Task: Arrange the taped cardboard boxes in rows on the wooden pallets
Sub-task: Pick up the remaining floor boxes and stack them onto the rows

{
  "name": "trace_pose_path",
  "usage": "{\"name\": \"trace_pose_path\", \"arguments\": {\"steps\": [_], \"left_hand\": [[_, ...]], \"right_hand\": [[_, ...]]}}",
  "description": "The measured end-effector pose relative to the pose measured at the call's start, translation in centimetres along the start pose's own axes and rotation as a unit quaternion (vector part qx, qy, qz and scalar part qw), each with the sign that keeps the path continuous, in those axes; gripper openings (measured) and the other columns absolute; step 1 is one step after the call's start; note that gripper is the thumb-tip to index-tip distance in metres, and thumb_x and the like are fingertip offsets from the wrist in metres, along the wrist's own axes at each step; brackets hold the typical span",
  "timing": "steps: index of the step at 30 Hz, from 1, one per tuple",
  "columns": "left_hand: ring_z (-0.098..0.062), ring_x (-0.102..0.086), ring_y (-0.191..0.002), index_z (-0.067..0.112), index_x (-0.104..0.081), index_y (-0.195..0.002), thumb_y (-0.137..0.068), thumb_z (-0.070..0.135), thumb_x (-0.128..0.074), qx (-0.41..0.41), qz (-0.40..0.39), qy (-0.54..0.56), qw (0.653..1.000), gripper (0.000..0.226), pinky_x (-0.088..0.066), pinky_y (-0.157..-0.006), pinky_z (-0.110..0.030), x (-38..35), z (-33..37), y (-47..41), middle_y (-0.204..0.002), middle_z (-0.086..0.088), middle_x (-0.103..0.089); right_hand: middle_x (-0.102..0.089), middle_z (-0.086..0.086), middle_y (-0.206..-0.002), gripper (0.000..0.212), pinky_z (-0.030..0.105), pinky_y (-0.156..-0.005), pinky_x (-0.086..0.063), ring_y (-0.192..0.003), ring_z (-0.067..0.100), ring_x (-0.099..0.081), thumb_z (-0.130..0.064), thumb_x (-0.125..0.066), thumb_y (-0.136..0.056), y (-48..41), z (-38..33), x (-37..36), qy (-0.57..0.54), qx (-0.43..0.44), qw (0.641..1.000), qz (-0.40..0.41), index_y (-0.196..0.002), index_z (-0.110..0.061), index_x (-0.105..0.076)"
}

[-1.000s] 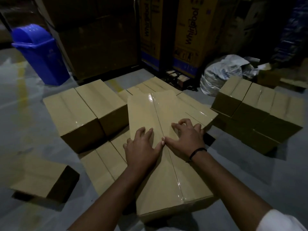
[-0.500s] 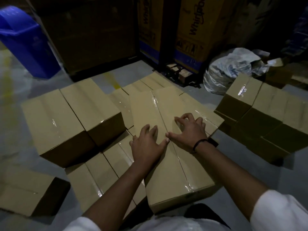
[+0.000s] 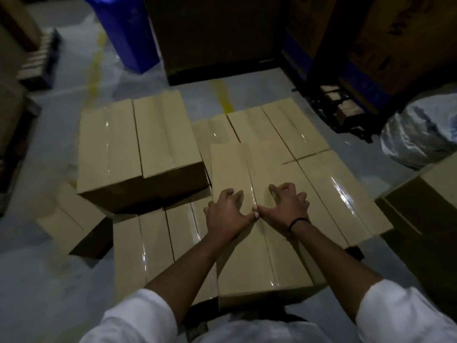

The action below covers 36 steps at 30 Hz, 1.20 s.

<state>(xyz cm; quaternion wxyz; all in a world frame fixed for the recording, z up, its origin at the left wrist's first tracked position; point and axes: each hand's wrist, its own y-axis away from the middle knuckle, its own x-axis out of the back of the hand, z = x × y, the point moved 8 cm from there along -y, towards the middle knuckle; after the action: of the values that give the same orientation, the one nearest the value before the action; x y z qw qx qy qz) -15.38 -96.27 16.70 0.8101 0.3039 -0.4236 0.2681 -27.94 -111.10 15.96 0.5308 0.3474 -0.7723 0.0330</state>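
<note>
Far left: a lone box (image 3: pixel 71 224) sits on the grey floor, apart from the group and in no row.
Upper pair: two taped boxes (image 3: pixel 141 149) stand side by side as a second tier, just left of the hands.
Bottom layer: low boxes (image 3: pixel 148 246) lie edge to edge. The pallet beneath is hidden, so I cannot tell how they sit on it.
Left hand (image 3: pixel 226 214): palm down and fingers slightly spread, pressing flat on the near box, with its thumb tip touching the other thumb.
Near box (image 3: pixel 247 263): rests on the bottom layer, its near end toward the person, looking slightly skewed to the seams below.
Right hand (image 3: pixel 284 206): fingers arched with the tips bearing on the box top. It grips nothing.
Step in hand: probably sliding this box square. Push evenly through both hands, bring its left edge against the upper pair, and stop once the edges are flush. A lopsided push would twist it.
Right side: exposed lower boxes (image 3: pixel 333 194) leave room for the next one.
</note>
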Motion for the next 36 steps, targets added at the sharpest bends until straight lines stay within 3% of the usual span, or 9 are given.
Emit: {"name": "trace_pose_path", "arguments": {"steps": [5,12,18,22,25,31,36], "left_hand": [[-0.034,-0.048,-0.135,0.039,-0.049,-0.149,-0.071,0.082,-0.059,0.069,0.019,0.004,0.997,0.089,-0.037,-0.11,-0.054,-1.9,1.3,-4.6,-0.155,0.008,-0.043],[-0.036,-0.043,-0.138,0.037,-0.047,-0.151,-0.076,0.075,-0.067,0.104,0.028,0.025,0.994,0.087,-0.036,-0.112,-0.055,-3.5,0.2,-10.1,-0.157,0.007,-0.039],[-0.04,-0.031,-0.147,0.034,-0.036,-0.157,-0.077,0.059,-0.08,0.147,-0.041,0.091,0.984,0.095,-0.033,-0.117,-0.057,-8.7,-3.9,-13.1,-0.168,0.001,-0.02],[-0.051,-0.009,-0.151,0.038,-0.013,-0.163,-0.078,0.056,-0.08,0.128,-0.119,0.011,0.984,0.109,-0.029,-0.117,-0.062,-13.6,-3.9,-10.9,-0.17,0.003,0.018],[-0.057,0.01,-0.149,0.039,0.004,-0.163,-0.078,0.065,-0.076,0.112,-0.141,-0.04,0.983,0.12,-0.024,-0.117,-0.067,-15.3,-2.3,-8.2,-0.166,0.001,0.032],[-0.068,0.028,-0.138,0.038,0.023,-0.158,-0.064,0.081,-0.075,0.062,-0.211,-0.118,0.968,0.143,-0.017,-0.114,-0.074,-18.5,-0.5,-3.1,-0.158,-0.004,0.046],[-0.065,0.028,-0.14,0.037,0.017,-0.16,-0.061,0.075,-0.081,0.038,-0.209,-0.144,0.967,0.144,-0.023,-0.114,-0.074,-18.0,-0.2,-2.5,-0.16,-0.004,0.043]], "right_hand": [[-0.03,-0.006,-0.145,0.096,0.048,-0.109,-0.036,-0.124,0.032,-0.033,-0.081,-0.068,-0.064,-6.2,1.3,-0.3,0.006,0.021,0.998,-0.051,-0.147,-0.038,-0.047],[-0.027,-0.007,-0.153,0.09,0.044,-0.107,-0.034,-0.129,0.032,-0.032,-0.075,-0.071,-0.067,-13.6,0.3,-1.9,0.004,0.066,0.995,-0.077,-0.146,-0.039,-0.048],[-0.018,-0.004,-0.164,0.084,0.049,-0.113,-0.03,-0.142,0.039,-0.026,-0.06,-0.08,-0.076,-18.3,2.0,-6.2,-0.008,0.082,0.984,-0.16,-0.149,-0.037,-0.046],[0.012,-0.005,-0.169,0.095,0.059,-0.116,-0.025,-0.152,0.044,0.001,-0.06,-0.075,-0.079,-16.9,5.2,-9.5,0.106,0.132,0.958,-0.233,-0.157,-0.041,-0.026],[0.024,-0.003,-0.167,0.107,0.065,-0.117,-0.02,-0.15,0.047,0.019,-0.065,-0.072,-0.08,-14.5,6.7,-10.4,0.171,0.184,0.935,-0.249,-0.161,-0.04,-0.006],[0.035,0.001,-0.163,0.121,0.07,-0.115,-0.022,-0.148,0.045,0.03,-0.075,-0.067,-0.076,-9.9,9.3,-10.9,0.248,0.253,0.896,-0.268,-0.16,-0.036,0.011],[0.043,0.004,-0.159,0.138,0.074,-0.111,-0.02,-0.145,0.046,0.035,-0.084,-0.069,-0.063,-7.9,9.9,-11.3,0.291,0.291,0.866,-0.284,-0.158,-0.035,0.018]]}}
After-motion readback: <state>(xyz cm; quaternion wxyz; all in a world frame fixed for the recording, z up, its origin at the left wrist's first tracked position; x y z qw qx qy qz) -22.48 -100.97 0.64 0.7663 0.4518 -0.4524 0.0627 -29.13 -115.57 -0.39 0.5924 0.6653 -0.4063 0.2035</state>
